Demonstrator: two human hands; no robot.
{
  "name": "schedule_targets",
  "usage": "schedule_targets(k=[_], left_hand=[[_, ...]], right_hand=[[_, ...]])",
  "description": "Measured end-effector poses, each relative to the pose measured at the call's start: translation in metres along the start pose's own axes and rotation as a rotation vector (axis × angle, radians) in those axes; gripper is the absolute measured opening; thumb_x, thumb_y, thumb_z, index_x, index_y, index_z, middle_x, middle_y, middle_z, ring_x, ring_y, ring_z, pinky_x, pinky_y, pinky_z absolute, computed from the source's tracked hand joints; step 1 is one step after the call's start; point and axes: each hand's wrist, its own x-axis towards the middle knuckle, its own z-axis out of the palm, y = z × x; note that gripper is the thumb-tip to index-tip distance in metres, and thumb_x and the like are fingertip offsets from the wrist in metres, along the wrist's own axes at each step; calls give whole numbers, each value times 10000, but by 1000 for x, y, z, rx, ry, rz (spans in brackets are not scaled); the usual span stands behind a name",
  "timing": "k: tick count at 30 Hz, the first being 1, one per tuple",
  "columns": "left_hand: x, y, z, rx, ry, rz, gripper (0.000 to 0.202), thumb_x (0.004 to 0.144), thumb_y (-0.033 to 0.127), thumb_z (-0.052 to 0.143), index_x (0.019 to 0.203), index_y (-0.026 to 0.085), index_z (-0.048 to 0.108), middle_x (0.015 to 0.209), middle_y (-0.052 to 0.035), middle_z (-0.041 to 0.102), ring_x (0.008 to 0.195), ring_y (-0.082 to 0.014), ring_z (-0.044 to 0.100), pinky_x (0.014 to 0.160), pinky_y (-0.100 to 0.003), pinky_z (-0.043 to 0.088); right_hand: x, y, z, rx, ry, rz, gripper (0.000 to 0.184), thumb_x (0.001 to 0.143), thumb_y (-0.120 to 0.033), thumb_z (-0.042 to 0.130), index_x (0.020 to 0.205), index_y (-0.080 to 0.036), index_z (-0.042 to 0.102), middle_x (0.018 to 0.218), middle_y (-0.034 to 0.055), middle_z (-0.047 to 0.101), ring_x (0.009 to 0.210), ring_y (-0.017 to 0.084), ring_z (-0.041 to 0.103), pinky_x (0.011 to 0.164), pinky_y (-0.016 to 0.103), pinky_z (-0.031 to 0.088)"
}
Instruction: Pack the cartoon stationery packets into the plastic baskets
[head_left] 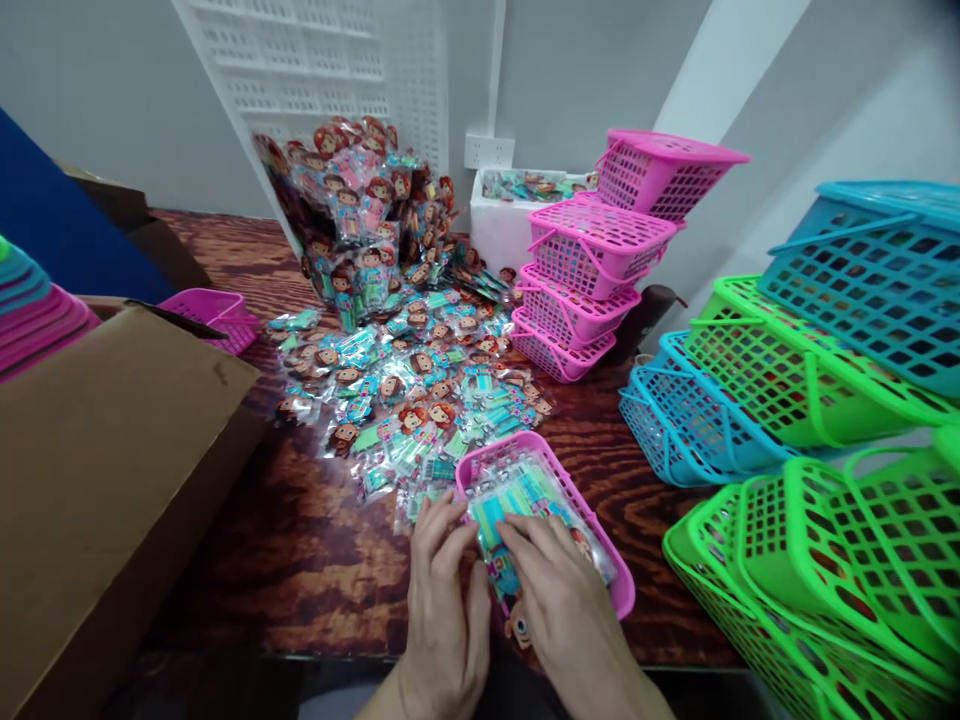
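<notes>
A small pink plastic basket [625,590] lies at the table's front, filled with clear packets of blue and green strips [529,485]. Over its near left side, my left hand [448,590] and my right hand [559,590] grip one such packet [502,572] between them. A cartoon head shows at that packet's lower end. The left fingers are curled at its left edge, while the right fingers press on its upper part. My hands hide some of the basket's near rim. Just beyond it spreads a loose pile of similar packets [420,370].
A tilted white crate [315,60] spills packets at the back. Right of it stand a white box [495,225] and stacked pink baskets [577,280]. Blue baskets [862,270] and green baskets [802,560] crowd the right. A cardboard box [127,440] blocks the left.
</notes>
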Motion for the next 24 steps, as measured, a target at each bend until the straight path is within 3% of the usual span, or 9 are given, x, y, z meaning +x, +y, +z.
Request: schedule_targets(k=[2, 5, 9, 12, 14, 17, 20, 24], left_hand=[[3, 3, -3, 62, -132, 112, 507, 925, 41, 384, 1406, 202, 393, 1444, -122, 447, 1428, -252, 339, 1194, -549, 254], [10, 5, 0, 245, -378, 232, 526, 936, 144, 441, 1458, 152, 376, 1501, -116, 451, 1452, -288, 308, 1210, -586, 160], [17, 2, 13, 400, -390, 193, 513, 962, 287, 470, 1439, 113, 401, 1500, -138, 465, 1423, -317, 368, 1180, -625, 220], [23, -1, 21, 410, -379, 151, 426, 962, 237, 466, 1356, 74, 466, 1477, -187, 474, 1412, -316, 388, 1152, -577, 332], [24, -1, 25, 381, -392, 127, 281, 946, 178, 476, 1195, 76, 556, 1416, -206, 522, 1373, -315, 443, 1147, -539, 368], [18, 5, 26, 329, -434, 170, 167, 935, 121, 482, 1061, 104, 591, 1297, -181, 598, 1291, -300, 529, 1124, -484, 418], [10, 14, 18, 262, -528, 277, 249, 937, 123, 497, 1175, 96, 564, 1278, -161, 602, 1278, -290, 534, 1104, -436, 444], [10, 24, -1, 210, -631, 219, 340, 968, 304, 531, 1255, 122, 529, 1361, -159, 548, 1321, -300, 484, 1122, -466, 417]], right_hand=[[7, 13, -4, -4, -16, 6, 382, 980, -101, 335, 1233, -181, 610, 1146, 82, 678, 1036, 225, 598, 911, 396, 519], [17, 34, -3, -112, -13, -3, 377, 995, -134, 361, 1305, -150, 575, 1289, 114, 626, 1180, 254, 533, 973, 425, 487], [12, 47, 6, -329, -69, -37, 367, 996, -207, 430, 1320, -117, 577, 1363, 144, 591, 1201, 306, 517, 949, 476, 476], [-2, 45, 8, -457, -60, 53, 342, 986, -250, 467, 1260, -114, 620, 1255, 155, 653, 1028, 316, 575, 812, 477, 497], [-8, 44, 8, -480, -51, 77, 331, 979, -232, 472, 1248, -118, 627, 1212, 155, 669, 978, 311, 578, 783, 467, 500], [-6, 47, 7, -407, -53, 71, 340, 975, -197, 470, 1274, -109, 608, 1220, 155, 656, 1014, 308, 564, 832, 459, 513], [3, 55, 0, -230, -82, 60, 352, 984, -174, 447, 1306, -123, 579, 1254, 134, 630, 1084, 285, 549, 911, 439, 514], [4, 62, -17, 21, -78, 67, 345, 995, -177, 427, 1312, -172, 563, 1297, 103, 596, 1193, 224, 528, 1010, 378, 485]])
